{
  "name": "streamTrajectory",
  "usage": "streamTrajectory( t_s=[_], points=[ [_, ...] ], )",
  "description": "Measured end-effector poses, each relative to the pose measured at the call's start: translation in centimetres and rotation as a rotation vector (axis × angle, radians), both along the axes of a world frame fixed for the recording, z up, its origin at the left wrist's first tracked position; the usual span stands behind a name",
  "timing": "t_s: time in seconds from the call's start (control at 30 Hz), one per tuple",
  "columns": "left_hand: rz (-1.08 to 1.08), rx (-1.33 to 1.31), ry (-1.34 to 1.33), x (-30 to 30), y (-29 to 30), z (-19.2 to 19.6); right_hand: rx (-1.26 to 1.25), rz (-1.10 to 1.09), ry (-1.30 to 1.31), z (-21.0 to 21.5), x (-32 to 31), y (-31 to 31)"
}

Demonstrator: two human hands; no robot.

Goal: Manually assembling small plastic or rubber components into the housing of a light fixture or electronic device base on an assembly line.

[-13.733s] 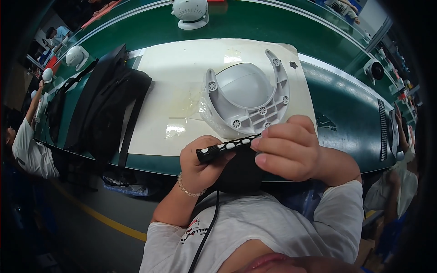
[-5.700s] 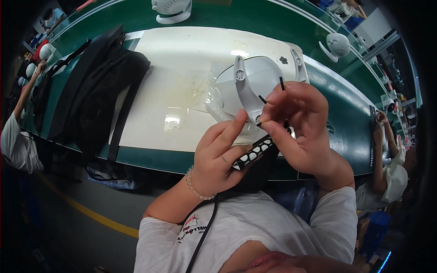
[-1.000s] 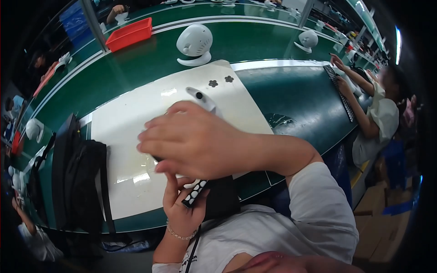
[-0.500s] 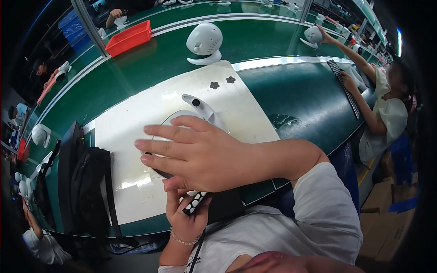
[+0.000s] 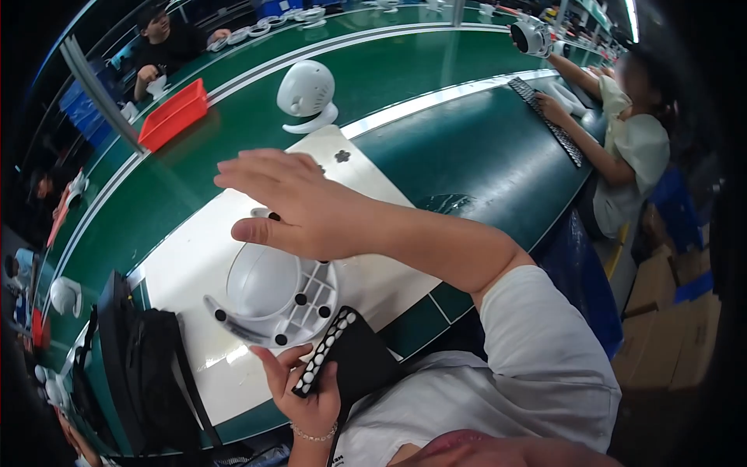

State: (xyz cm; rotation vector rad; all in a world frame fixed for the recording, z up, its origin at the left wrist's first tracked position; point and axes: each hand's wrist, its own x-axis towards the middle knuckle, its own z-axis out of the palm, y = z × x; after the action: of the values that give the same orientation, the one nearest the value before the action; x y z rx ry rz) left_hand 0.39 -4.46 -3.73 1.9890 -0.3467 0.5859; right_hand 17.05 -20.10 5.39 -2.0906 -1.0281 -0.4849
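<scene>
A white plastic appliance (image 5: 263, 282) lies on a pale mat (image 5: 175, 261), its ribbed base (image 5: 315, 282) facing up. Several round black pads dot that base and its curved rim. Over its far part hovers my right hand (image 5: 292, 206), fingers stretched out and thumb apart, holding nothing that I can see. It hides part of the base. Near the mat's front edge, my left hand (image 5: 307, 397) grips a black strip with white rounded spots (image 5: 325, 350) between thumb and fingers, just beside the base.
A black bag (image 5: 156, 373) lies left of the mat. Another white appliance (image 5: 307, 92) stands on the green belt beyond, near a red bin (image 5: 175, 113). At right, a co-worker (image 5: 622, 156) holds a white part (image 5: 531, 37) and a spotted strip (image 5: 545, 117).
My right hand has moved up and away from my left hand, uncovering the appliance's base. The spotted strip now shows at greater length. The head view has shifted; the co-worker's part is raised.
</scene>
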Motion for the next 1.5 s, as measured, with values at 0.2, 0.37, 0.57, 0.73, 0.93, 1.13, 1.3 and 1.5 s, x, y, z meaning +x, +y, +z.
streamTrajectory(
  t_s=[0.2, 0.37, 0.57, 0.73, 0.93, 1.13, 1.3, 1.5],
  points=[
    [-0.001, 0.046, -0.027, 0.1, -0.2, 0.5, -0.191, 0.101, 0.109, -0.9, 1.1, 0.0],
    [0.033, -0.050, 0.046, 0.0, -0.1, 0.2, -0.197, 0.085, 0.309, 0.5, 0.2, -0.1],
    [0.049, -0.013, 0.069, -0.2, -0.4, 0.8, 0.068, 0.191, 0.670, 1.4, 0.6, -0.3],
    [-0.035, 0.030, -0.013, 0.0, 0.1, 0.1, 0.070, 0.357, 0.979, 1.3, 1.2, -0.9],
    [-0.137, 0.072, -0.131, 0.3, 1.1, -0.4, 0.101, 0.497, 0.939, 1.7, 1.9, -1.6],
    [-0.144, 0.053, -0.108, 0.5, 0.8, 0.6, 0.447, 0.191, 0.765, 1.5, 8.1, -1.7],
    [-0.188, 0.033, -0.052, 0.6, 1.0, 1.0, -0.007, -0.127, -0.382, -6.4, 15.8, 3.0],
    [-0.209, 0.059, -0.015, 0.9, 1.3, 1.3, -0.504, -0.495, -0.341, -10.5, 22.9, 0.1]
  ],
)
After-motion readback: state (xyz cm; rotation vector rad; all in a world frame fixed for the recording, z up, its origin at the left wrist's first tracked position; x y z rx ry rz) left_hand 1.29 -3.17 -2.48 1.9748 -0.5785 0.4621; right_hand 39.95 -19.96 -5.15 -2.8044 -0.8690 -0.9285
